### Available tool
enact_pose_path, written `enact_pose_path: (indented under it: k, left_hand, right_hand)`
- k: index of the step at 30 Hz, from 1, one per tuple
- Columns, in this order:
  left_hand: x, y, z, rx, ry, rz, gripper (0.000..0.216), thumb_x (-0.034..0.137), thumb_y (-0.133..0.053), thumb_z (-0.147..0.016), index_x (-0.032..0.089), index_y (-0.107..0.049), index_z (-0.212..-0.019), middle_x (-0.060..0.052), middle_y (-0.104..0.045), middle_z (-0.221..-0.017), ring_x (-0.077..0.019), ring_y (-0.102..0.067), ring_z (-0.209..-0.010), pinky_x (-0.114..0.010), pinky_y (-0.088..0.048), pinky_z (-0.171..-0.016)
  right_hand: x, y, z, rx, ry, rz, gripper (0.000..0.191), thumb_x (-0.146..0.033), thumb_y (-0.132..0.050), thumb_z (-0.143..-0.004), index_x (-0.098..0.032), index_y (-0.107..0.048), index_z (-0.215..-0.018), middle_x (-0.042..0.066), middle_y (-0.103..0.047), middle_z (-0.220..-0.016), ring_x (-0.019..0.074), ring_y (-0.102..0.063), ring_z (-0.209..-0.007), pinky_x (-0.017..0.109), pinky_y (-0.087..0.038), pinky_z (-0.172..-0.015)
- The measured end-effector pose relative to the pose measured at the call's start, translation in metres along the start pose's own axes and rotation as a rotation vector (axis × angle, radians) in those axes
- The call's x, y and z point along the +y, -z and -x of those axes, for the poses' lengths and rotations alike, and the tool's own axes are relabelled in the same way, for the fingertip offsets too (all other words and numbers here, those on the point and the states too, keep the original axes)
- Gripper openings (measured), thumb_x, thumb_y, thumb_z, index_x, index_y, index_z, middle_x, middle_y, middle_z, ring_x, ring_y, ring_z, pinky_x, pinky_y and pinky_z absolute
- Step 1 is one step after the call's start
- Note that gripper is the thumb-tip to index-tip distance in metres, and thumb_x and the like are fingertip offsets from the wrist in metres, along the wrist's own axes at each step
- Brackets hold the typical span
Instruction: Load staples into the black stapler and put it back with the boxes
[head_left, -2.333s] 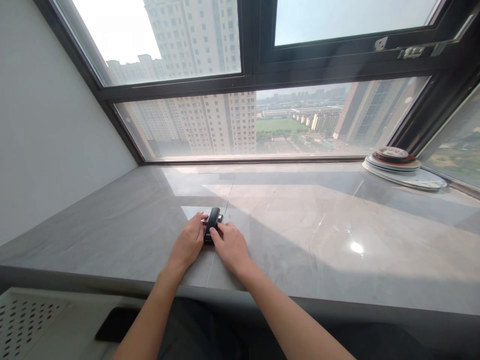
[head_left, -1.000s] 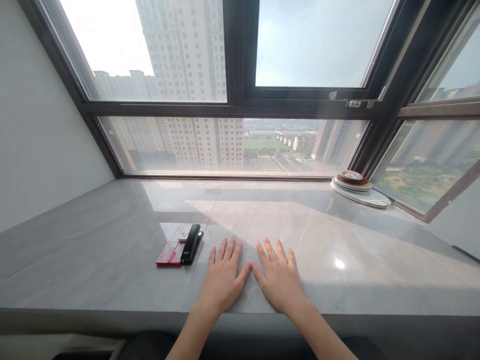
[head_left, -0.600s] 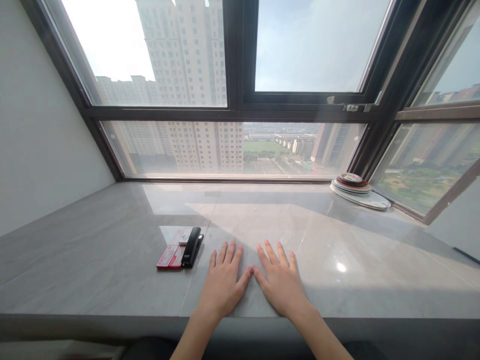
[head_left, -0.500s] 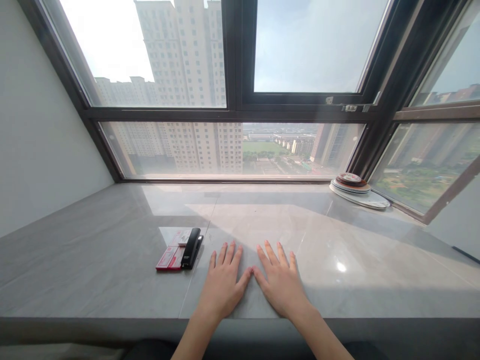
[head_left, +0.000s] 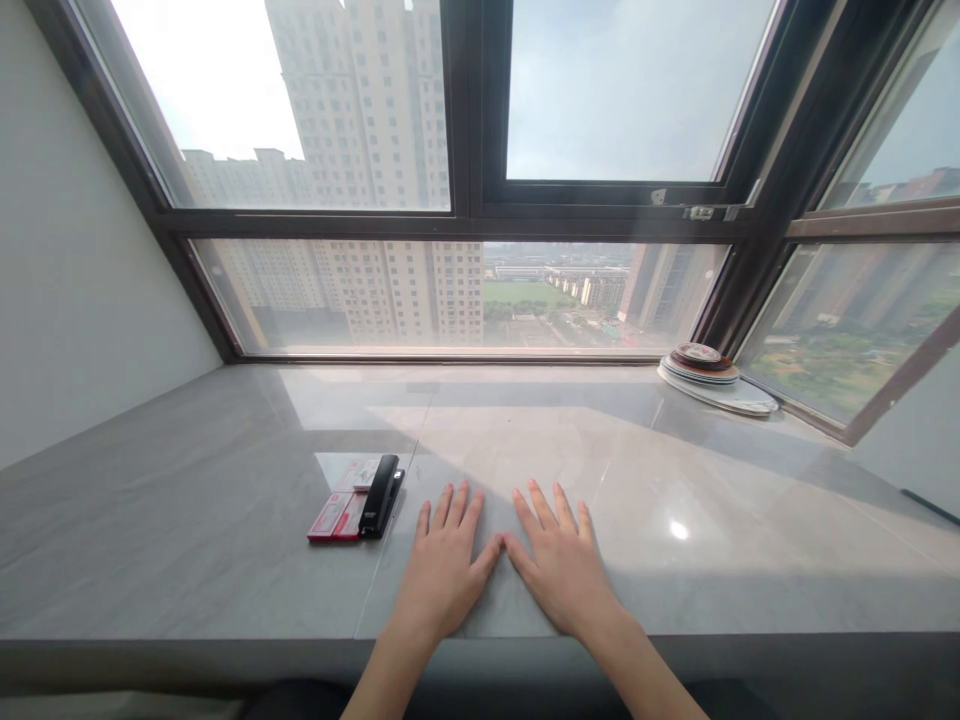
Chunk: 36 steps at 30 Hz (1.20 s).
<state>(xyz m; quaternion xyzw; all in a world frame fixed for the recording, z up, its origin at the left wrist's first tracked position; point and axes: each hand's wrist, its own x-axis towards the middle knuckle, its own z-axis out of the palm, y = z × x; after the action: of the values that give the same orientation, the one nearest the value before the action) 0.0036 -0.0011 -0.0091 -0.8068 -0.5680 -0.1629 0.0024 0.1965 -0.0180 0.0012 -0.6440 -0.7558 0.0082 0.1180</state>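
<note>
My left hand (head_left: 444, 565) lies flat on the grey tiled sill (head_left: 225, 480), palm down, fingers spread. Beside it, also flat and open, rests my right hand (head_left: 559, 560); the two thumb tips meet or nearly meet. Neither hand holds anything. Left of my left hand is a black stapler (head_left: 381, 497), apart from the fingers. It lies against small red-and-white boxes (head_left: 330, 515), which look like staple boxes. A paler small box (head_left: 361, 474) sits behind those, partly covered by the stapler.
A stack of round plates or discs (head_left: 705, 372) stands in the far right corner by the window frame (head_left: 465, 228). At the right edge lies a thin dark object (head_left: 930, 507). The sill's front edge (head_left: 712, 634) runs just below my wrists.
The view has shifted very slightly. Both hands stay in place on the sill, and the stapler and boxes have not been touched.
</note>
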Motion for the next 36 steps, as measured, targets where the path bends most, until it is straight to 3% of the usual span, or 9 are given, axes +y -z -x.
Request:
enact_pose_path:
  k: [36]
  left_hand:
    - [-0.0001,0.0008,-0.0001,0.000,0.009,0.014,0.064,0.059,-0.035,-0.103,0.030,-0.036,-0.160,-0.005,-0.026,-0.170,-0.0314,-0.020,-0.158,-0.057,-0.022,-0.126]
  right_hand:
    - [-0.0004,-0.0007,0.0009,0.007,0.005,-0.003,0.067,-0.065,-0.028,-0.103,-0.034,-0.033,-0.163,0.004,-0.021,-0.172,0.0378,-0.012,-0.158,0.063,-0.010,-0.123]
